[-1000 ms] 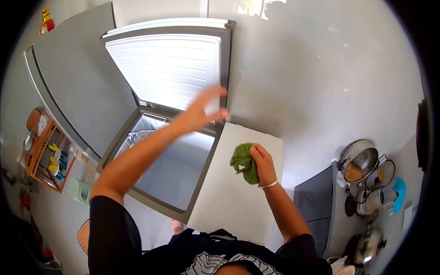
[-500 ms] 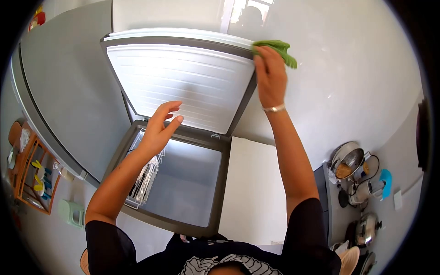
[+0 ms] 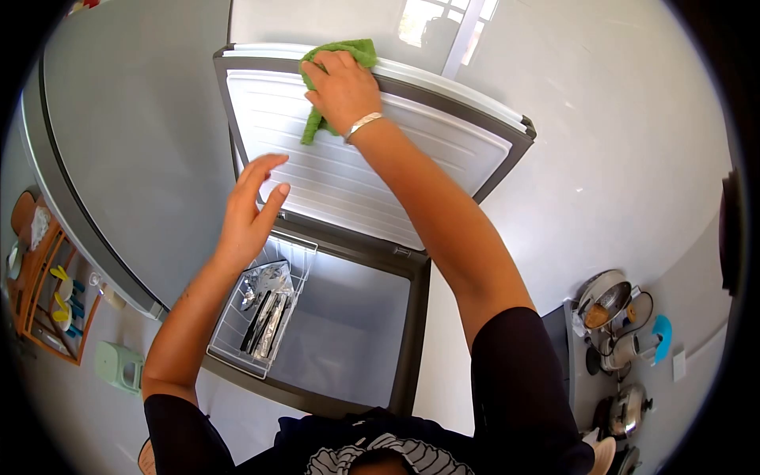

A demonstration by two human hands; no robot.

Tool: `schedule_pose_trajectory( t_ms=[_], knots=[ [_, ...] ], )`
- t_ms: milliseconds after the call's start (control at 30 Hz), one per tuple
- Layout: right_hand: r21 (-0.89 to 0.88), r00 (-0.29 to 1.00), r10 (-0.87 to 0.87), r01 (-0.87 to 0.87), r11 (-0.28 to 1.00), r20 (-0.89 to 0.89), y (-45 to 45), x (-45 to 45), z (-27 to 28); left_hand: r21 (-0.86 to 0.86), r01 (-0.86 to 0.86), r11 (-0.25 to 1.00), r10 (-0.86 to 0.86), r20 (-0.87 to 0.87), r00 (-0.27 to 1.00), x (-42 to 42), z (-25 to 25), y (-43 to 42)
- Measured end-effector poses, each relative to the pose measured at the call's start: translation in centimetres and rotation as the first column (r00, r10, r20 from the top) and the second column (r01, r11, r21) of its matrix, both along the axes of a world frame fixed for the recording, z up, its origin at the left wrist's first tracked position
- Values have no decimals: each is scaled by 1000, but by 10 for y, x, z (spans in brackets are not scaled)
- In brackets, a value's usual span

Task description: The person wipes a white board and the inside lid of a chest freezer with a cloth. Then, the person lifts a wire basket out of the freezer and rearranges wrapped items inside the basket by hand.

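My right hand (image 3: 346, 91) grips a green cloth (image 3: 361, 52) against the top edge of the raised freezer lid (image 3: 451, 150). Part of the cloth drapes down over the lid's white inner panel. My left hand (image 3: 249, 210) is in front of the lid's lower left side, its thumb and fingers apart and nothing in it. Below the hands is the open chest freezer (image 3: 356, 332). A white wire basket (image 3: 237, 362) hangs at its left side, with silver foil-like packages (image 3: 269, 317) inside; my left forearm partly covers it.
A tall grey refrigerator (image 3: 134, 158) stands close on the left. Past it are a wooden rack (image 3: 47, 277) and a pale green stool (image 3: 119, 366). On the right, a counter holds a steel pan (image 3: 606, 293) and a lidded pot (image 3: 629, 408). A glossy wall (image 3: 602, 142) rises behind the lid.
My right hand has slid the green cloth leftward along the lid's top edge, from its right corner. My left hand has shifted slightly left, and more of the basket shows.
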State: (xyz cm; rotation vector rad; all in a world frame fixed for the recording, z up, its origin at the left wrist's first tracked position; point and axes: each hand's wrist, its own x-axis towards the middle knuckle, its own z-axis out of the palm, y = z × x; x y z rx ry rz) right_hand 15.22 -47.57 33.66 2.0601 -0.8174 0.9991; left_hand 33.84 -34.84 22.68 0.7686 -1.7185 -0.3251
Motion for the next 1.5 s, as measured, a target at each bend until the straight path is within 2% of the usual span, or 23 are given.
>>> schedule_pose_trajectory(
  t_ms=[33,100,167,367,433,600,700,800,867,900,933,1000,1033,1100,1133,1167,1200,1233,1267,1333,1367,1433,1500],
  knots=[
    [-5,999,10,-10,1000,-40,-1,-3,2,-86,-39,996,42,40,998,3,8,-5],
    [-51,996,46,-50,997,-76,7,-22,9,-110,-52,993,59,61,996,2,28,-14],
    [-44,992,-46,41,998,-119,26,-46,11,-248,-102,963,135,122,983,-2,42,-26],
    [-24,978,-198,197,980,-64,84,-148,13,-409,-66,910,178,244,953,-26,79,-71],
    [-50,960,-280,278,959,-30,105,-175,9,-562,-92,822,293,279,914,-36,92,-89],
    [-63,899,-431,436,898,80,120,-186,-2,-504,-87,860,280,321,905,-57,85,-133],
    [-97,889,-442,453,886,119,97,-160,-3,-571,-129,811,339,278,899,-62,79,-129],
    [-102,942,-324,332,938,86,73,-118,2,-563,-172,808,377,272,885,-72,85,-117],
    [-57,968,-233,239,969,89,61,-96,4,-611,-27,791,234,261,937,-87,88,-104],
    [-24,979,-179,182,983,100,61,-92,6,-616,-20,788,230,263,937,-95,92,-99],
    [-24,977,-186,189,982,105,60,-96,9,-568,67,820,113,276,955,-104,94,-96],
    [94,997,-32,26,995,68,62,-104,18,-516,174,839,-57,234,971,-120,96,-96],
    [94,997,-33,26,995,72,68,-110,21,-516,176,838,-58,237,970,-124,95,-96],
    [330,964,128,-202,922,232,87,-131,32,-443,165,881,-38,280,959,-128,98,-98],
    [251,971,30,-91,964,236,93,-143,35,-448,159,880,-29,283,959,-132,97,-101],
    [152,953,-50,4,988,299,100,-155,38,-524,91,847,92,314,945,-138,93,-107],
    [-34,951,-177,192,981,254,105,-167,47,-596,26,802,218,333,917,-142,90,-113],
    [-102,942,-229,260,960,245,96,-188,50,-597,8,802,237,332,913,-149,90,-116],
    [-105,912,-319,354,929,258,85,-207,45,-635,0,773,269,327,906,-161,91,-117],
    [227,768,-571,524,821,291,84,-214,38,-663,-2,749,322,361,875,-180,102,-112],
    [223,789,-546,499,837,282,82,-211,38,-652,-1,759,343,397,851,-186,107,-110],
    [233,699,-663,621,748,268,80,-205,38,-664,-24,748,370,387,844,-192,110,-113],
    [224,722,-633,592,774,278,82,-206,34,-677,-28,736,383,381,842,-180,108,-120]
  ],
)
